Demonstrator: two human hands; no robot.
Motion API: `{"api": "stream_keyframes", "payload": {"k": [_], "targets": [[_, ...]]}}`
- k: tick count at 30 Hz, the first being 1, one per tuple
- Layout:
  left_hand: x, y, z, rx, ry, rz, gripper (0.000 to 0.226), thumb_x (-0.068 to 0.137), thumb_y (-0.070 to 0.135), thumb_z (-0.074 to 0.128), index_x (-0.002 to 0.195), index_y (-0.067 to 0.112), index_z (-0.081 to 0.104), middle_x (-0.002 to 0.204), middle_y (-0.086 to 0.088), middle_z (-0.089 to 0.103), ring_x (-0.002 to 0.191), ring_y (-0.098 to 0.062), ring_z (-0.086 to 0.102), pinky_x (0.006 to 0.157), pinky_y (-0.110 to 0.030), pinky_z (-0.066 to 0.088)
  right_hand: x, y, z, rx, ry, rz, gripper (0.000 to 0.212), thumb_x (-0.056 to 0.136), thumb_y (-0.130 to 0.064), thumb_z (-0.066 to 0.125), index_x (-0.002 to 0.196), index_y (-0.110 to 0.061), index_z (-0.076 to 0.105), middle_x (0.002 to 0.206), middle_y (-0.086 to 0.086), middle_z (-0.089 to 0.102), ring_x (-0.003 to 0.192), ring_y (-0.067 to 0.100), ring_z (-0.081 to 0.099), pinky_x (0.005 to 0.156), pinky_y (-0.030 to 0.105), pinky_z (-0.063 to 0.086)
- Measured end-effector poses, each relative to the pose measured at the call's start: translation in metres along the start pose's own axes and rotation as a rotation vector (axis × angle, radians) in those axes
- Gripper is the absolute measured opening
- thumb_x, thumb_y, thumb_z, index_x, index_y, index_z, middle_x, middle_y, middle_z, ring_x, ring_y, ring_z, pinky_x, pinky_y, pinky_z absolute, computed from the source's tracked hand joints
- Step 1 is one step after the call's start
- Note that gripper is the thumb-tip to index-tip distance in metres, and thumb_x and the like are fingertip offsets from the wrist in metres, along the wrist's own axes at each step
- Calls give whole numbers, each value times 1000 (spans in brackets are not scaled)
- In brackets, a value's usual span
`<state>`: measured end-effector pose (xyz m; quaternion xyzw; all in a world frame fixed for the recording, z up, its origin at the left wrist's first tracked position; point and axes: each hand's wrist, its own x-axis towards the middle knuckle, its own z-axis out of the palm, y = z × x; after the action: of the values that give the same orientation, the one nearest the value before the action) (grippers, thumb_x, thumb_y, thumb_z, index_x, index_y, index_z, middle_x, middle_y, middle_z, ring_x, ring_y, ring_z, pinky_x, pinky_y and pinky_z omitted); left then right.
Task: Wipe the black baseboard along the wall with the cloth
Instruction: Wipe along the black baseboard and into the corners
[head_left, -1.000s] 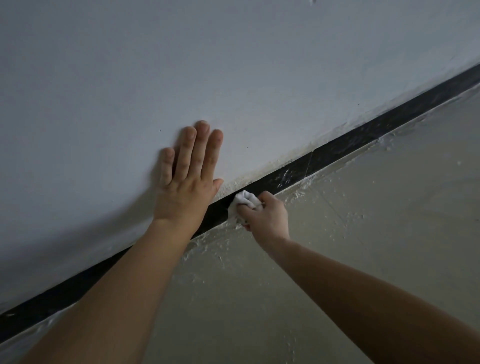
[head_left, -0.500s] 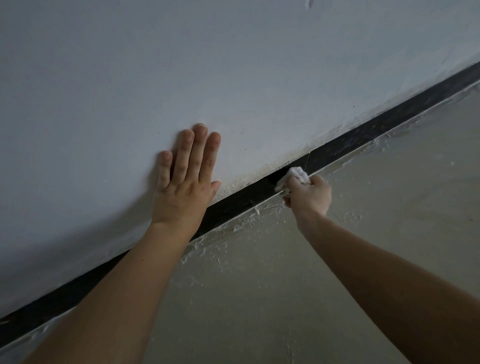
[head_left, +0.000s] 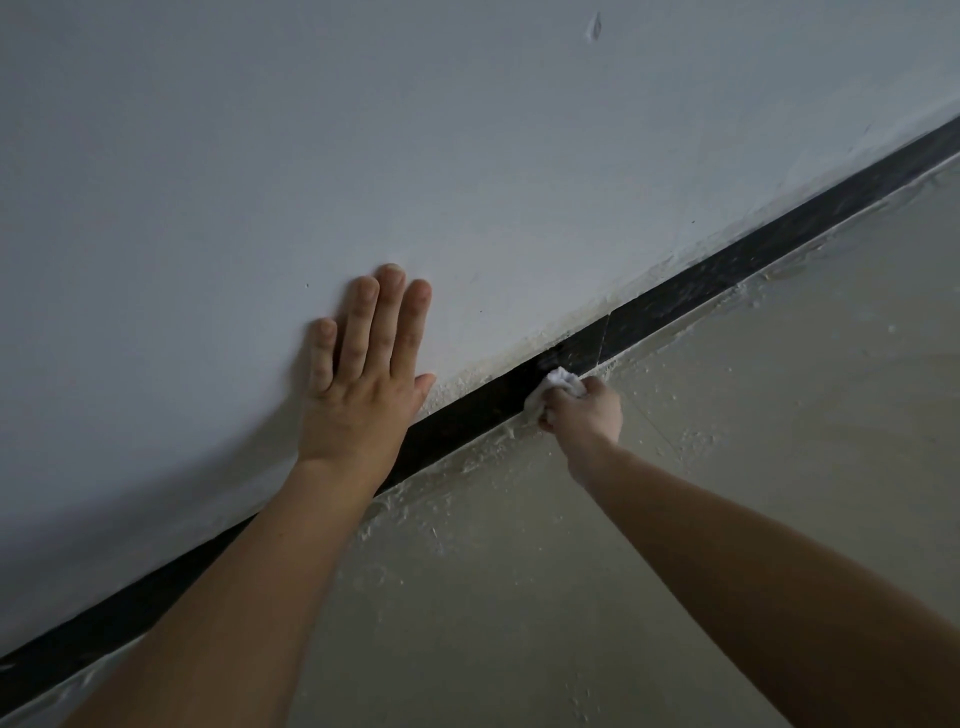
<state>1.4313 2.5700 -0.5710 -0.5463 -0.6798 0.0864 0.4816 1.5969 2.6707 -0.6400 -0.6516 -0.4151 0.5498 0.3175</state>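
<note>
A black baseboard (head_left: 753, 254) runs diagonally from the lower left to the upper right, between the white wall and the floor. My right hand (head_left: 584, 410) is closed around a small bunched white cloth (head_left: 558, 383) and presses it against the baseboard just left of a joint in the strip. My left hand (head_left: 363, 379) lies flat on the wall above the baseboard, fingers stretched out and holding nothing; its wrist covers a stretch of the strip.
The white wall (head_left: 467, 156) fills the upper part of the view, with a small dent (head_left: 596, 26) near the top. The beige floor (head_left: 727, 467) below carries white plaster specks along the baseboard's lower edge.
My right hand slid the cloth to the right along the baseboard, then came back slightly left. My left hand stayed flat on the wall.
</note>
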Motion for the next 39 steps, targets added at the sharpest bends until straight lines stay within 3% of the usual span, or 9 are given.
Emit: {"api": "stream_keyframes", "payload": {"k": [3, 5, 8, 11, 16, 22, 27, 31, 39], "targets": [[1, 0, 0, 12, -4, 1, 101, 90, 65, 42, 151, 3, -11, 151, -23, -28, 140, -35, -29, 112, -47, -18, 18, -9, -15, 6, 53, -6, 3, 86, -9, 62, 89, -10, 62, 73, 2, 62, 71, 18, 64, 68, 34, 58], [1, 0, 0, 12, -9, 1, 102, 90, 65, 42, 151, 4, -11, 152, -23, -28, 140, -35, -29, 113, -47, -17, 29, -12, -25, 17, 96, 2, 2, 83, -10, 62, 85, -11, 61, 75, 6, 64, 77, 24, 67, 76, 44, 60], [0, 1, 0, 10, -6, 1, 102, 89, 65, 43, 152, 4, -10, 152, -23, -28, 140, -35, -28, 113, -46, -17, 31, -12, -37, 1, 182, 23, 9, 83, -20, 58, 87, -12, 57, 85, 13, 67, 78, 30, 69, 75, 51, 59], [0, 0, 1, 8, 3, 0, 101, 90, 64, 43, 152, 4, -8, 152, -23, -28, 140, -34, -28, 113, -46, -17, 6, -9, -39, -36, 23, -28, 4, 88, -14, 60, 91, -12, 58, 85, 13, 67, 70, 24, 66, 70, 45, 61], [1, 0, 1, 10, 2, -10, 100, 90, 63, 44, 152, 5, -7, 153, -22, -26, 141, -34, -27, 113, -46, -17, -34, -3, -15, -196, -274, -255, 18, 82, -14, 69, 73, -18, 54, 67, -1, 61, 61, 16, 58, 61, 38, 57], [0, 0, -1, -15, -2, -4, 100, 90, 62, 45, 152, 5, -8, 152, -21, -28, 141, -33, -28, 113, -45, -18, -19, -15, -9, -196, -90, -299, 20, 82, -15, 67, 70, -15, 52, 62, -3, 55, 57, 10, 50, 53, 27, 48], [0, -1, 1, -11, 4, -2, 98, 91, 61, 44, 152, 5, -8, 153, -21, -27, 141, -33, -28, 113, -45, -17, 5, -23, -25, -184, 20, -230, 14, 82, -11, 65, 73, -14, 54, 70, 3, 60, 63, 15, 56, 60, 31, 53], [-1, 0, -1, -20, 5, -3, 98, 91, 61, 43, 152, 5, -8, 153, -21, -27, 141, -33, -28, 113, -45, -17, 20, -26, -35, -54, 191, -106, 10, 83, -16, 62, 89, -9, 57, 84, 11, 65, 76, 27, 66, 73, 49, 59], [0, 0, 0, -11, 12, -6, 96, 91, 60, 43, 153, 5, -6, 153, -21, -27, 141, -33, -28, 113, -46, -17, -32, 3, 2, -236, -292, -183, 13, 79, -16, 68, 80, -8, 57, 76, 10, 64, 68, 21, 60, 66, 48, 58]]}}
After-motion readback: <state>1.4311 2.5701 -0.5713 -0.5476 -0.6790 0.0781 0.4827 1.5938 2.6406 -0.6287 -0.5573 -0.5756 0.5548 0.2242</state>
